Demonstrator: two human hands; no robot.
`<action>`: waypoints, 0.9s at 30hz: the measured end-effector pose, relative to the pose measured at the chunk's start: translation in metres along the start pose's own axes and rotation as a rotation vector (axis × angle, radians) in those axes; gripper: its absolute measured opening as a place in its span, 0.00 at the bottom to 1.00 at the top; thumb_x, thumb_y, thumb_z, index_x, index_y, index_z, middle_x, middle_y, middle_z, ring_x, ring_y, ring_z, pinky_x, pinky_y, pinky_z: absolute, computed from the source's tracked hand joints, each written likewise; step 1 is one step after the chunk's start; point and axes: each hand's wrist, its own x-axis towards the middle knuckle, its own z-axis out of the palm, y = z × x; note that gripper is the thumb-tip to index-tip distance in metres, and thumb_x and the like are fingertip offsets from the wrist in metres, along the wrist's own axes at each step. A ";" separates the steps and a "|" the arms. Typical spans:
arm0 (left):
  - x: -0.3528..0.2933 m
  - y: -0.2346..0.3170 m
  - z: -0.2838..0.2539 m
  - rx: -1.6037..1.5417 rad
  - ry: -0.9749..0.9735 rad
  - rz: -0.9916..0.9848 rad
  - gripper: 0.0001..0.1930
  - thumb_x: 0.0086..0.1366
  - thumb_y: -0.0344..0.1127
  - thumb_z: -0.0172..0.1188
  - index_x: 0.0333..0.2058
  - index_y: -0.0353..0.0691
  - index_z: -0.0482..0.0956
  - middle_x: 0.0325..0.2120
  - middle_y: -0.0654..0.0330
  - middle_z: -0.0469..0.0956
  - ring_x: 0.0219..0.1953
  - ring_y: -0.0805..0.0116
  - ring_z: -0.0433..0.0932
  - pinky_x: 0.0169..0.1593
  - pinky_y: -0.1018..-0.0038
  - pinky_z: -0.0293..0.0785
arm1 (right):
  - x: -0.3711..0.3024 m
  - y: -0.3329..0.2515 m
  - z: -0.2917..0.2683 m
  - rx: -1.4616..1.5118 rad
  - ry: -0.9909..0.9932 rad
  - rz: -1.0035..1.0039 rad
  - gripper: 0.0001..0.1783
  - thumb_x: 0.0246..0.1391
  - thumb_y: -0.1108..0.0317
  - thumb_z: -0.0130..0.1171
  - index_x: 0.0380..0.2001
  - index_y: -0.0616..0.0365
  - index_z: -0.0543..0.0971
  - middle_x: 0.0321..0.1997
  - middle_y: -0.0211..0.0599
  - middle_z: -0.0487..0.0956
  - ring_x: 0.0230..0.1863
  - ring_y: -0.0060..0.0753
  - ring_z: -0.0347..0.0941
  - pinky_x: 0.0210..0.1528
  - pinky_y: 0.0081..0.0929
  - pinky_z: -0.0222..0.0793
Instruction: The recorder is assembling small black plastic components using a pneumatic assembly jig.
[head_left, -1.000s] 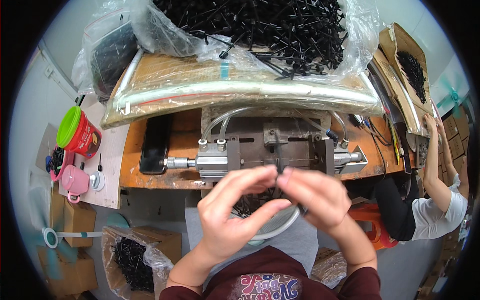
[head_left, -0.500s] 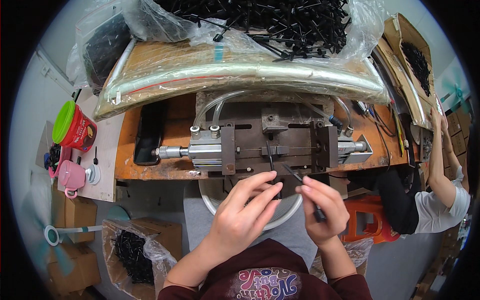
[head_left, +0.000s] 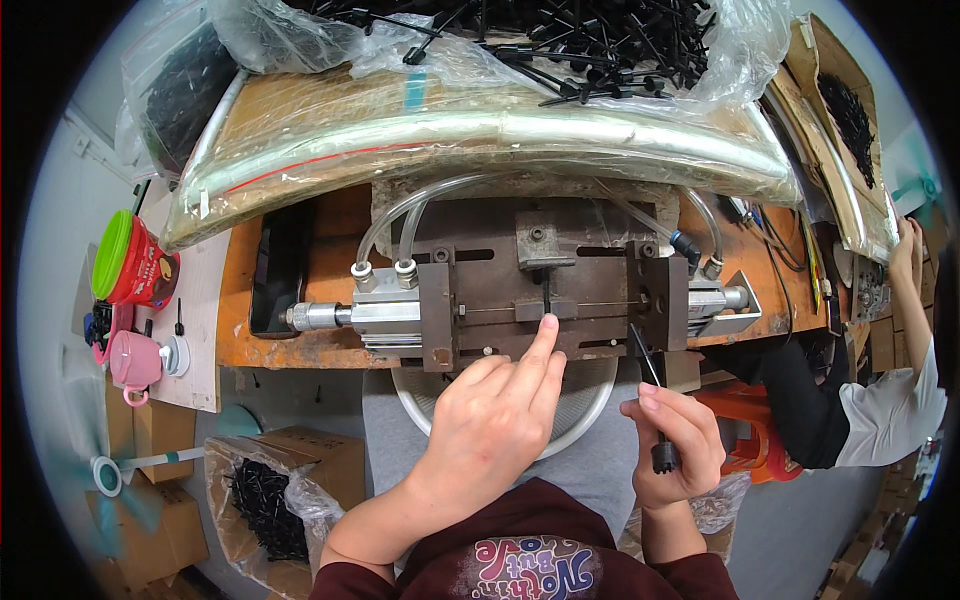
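My left hand (head_left: pixel 500 405) reaches up to the clamping fixture (head_left: pixel 490 290) with its index finger stretched out. That fingertip touches the near end of a thin black rod (head_left: pixel 547 288) lying in the small centre block (head_left: pixel 528 311); the other fingers are loosely bent. To the right, my right hand (head_left: pixel 688 440) is closed around a black thin-stemmed part (head_left: pixel 663 458). Its stem points up and slightly left toward the fixture's right-hand plate (head_left: pixel 668 305), and its thick ribbed end shows below my fingers.
Pneumatic cylinders (head_left: pixel 388 315) with clear hoses flank the fixture on an orange bench (head_left: pixel 240 340). Above it, a plastic-covered shelf (head_left: pixel 330 120) bears a heap of black parts (head_left: pixel 600 50). A white basket (head_left: pixel 585 425) is below. A co-worker (head_left: pixel 895 400) sits at right.
My left hand has moved up, and its index finger now touches the rod in the block. My right hand has shifted right and down with its part, whose stem now points more upward.
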 end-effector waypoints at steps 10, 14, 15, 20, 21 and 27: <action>0.000 0.001 -0.003 -0.077 -0.029 -0.071 0.14 0.54 0.29 0.69 0.40 0.34 0.84 0.51 0.52 0.81 0.29 0.66 0.82 0.34 0.74 0.78 | -0.004 0.008 0.010 0.163 -0.013 -0.115 0.24 0.48 0.88 0.66 0.47 0.63 0.70 0.45 0.56 0.82 0.36 0.45 0.85 0.39 0.33 0.85; -0.002 0.008 -0.021 -0.634 0.011 -0.169 0.17 0.50 0.28 0.75 0.41 0.34 0.84 0.45 0.52 0.83 0.33 0.64 0.84 0.37 0.72 0.80 | 0.001 0.012 0.005 0.006 -0.121 -0.265 0.16 0.49 0.84 0.65 0.41 0.68 0.74 0.45 0.59 0.82 0.37 0.50 0.85 0.37 0.36 0.84; -0.005 0.012 -0.025 -0.856 0.006 -0.206 0.18 0.49 0.27 0.76 0.41 0.34 0.84 0.43 0.52 0.84 0.34 0.64 0.84 0.38 0.72 0.81 | 0.003 0.011 0.004 -0.049 -0.163 -0.298 0.14 0.49 0.83 0.65 0.40 0.69 0.75 0.45 0.60 0.82 0.37 0.50 0.85 0.37 0.36 0.84; -0.011 0.017 -0.025 -0.794 0.106 -0.164 0.21 0.47 0.25 0.77 0.42 0.33 0.84 0.37 0.53 0.83 0.36 0.61 0.84 0.39 0.72 0.81 | 0.010 0.007 0.020 -0.023 -0.154 -0.338 0.14 0.48 0.79 0.64 0.40 0.71 0.78 0.46 0.61 0.82 0.40 0.51 0.84 0.41 0.37 0.84; -0.012 0.017 -0.024 -0.696 0.142 -0.164 0.21 0.46 0.25 0.77 0.41 0.33 0.84 0.38 0.53 0.83 0.36 0.60 0.84 0.38 0.72 0.81 | 0.013 0.005 0.018 -0.039 -0.173 -0.318 0.15 0.48 0.79 0.64 0.41 0.71 0.78 0.46 0.61 0.82 0.41 0.50 0.84 0.42 0.36 0.84; -0.012 0.008 0.001 -0.327 0.177 -0.157 0.18 0.48 0.27 0.75 0.39 0.34 0.84 0.48 0.50 0.81 0.28 0.65 0.81 0.35 0.74 0.78 | 0.013 0.009 0.014 0.020 -0.036 -0.120 0.22 0.53 0.81 0.63 0.52 0.70 0.76 0.55 0.60 0.77 0.51 0.52 0.81 0.54 0.38 0.80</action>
